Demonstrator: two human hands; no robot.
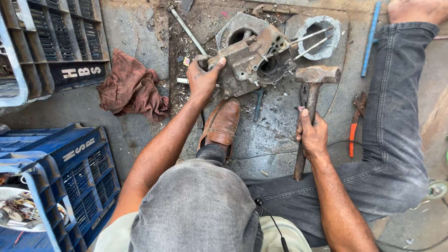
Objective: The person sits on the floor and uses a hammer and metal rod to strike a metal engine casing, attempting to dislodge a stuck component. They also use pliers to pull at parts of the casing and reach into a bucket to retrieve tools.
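Note:
A grimy metal engine casing (254,60) with two long studs sticking out to the right lies on the oily concrete floor. My left hand (203,79) grips its left edge. My right hand (311,135) is closed around the wooden handle of a heavy rusty hammer (311,93), whose head hangs just right of the casing, close to the studs. My brown leather shoe (221,122) rests on the floor right below the casing.
A reddish rag (133,88) lies at the left. Blue plastic crates (60,172) and a dark crate (56,37) stand on the left side. A long metal rod (186,29), a metal ring (321,37), orange-handled pliers (355,126) and a blue bar (371,39) lie around the casing.

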